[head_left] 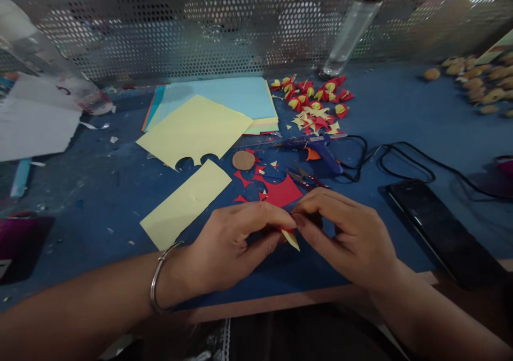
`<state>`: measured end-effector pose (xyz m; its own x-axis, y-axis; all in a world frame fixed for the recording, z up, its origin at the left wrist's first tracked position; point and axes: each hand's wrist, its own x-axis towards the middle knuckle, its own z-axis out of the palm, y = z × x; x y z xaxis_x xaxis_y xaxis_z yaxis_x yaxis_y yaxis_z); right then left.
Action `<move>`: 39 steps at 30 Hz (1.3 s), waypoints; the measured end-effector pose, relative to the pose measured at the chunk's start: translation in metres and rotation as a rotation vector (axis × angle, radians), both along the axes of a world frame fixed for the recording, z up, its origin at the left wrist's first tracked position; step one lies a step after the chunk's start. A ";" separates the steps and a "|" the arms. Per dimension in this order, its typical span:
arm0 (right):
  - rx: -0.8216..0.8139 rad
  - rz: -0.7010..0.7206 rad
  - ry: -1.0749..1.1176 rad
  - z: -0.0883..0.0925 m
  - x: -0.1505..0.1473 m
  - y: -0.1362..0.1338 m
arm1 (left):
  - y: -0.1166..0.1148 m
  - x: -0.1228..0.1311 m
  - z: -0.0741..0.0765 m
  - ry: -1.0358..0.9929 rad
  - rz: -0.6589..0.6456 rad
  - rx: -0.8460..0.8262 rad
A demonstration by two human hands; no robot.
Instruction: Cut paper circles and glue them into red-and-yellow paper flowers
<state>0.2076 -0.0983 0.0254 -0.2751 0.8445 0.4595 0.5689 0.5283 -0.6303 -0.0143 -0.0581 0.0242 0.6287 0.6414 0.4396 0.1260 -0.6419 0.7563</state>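
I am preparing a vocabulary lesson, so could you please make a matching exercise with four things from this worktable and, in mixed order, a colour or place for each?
Things:
1. glue gun
2. phone
3. small paper piece
4. round disc

Colours and places:
A. at the fingertips of the left hand and the right hand
B. brown, beside red paper scraps
C. blue, lying on the table
D. black, to the right of both hands

Right pairs: 1-C, 2-D, 3-A, 4-B
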 end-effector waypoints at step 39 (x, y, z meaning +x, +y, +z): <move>0.053 -0.648 -0.184 -0.031 0.056 0.066 | 0.020 -0.007 -0.011 -0.043 0.343 -0.197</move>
<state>0.2639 -0.0321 -0.0054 0.2014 0.8429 0.4989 0.8767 0.0720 -0.4756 -0.0208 -0.0385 0.0131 0.3470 0.8857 0.3084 0.2729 -0.4100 0.8703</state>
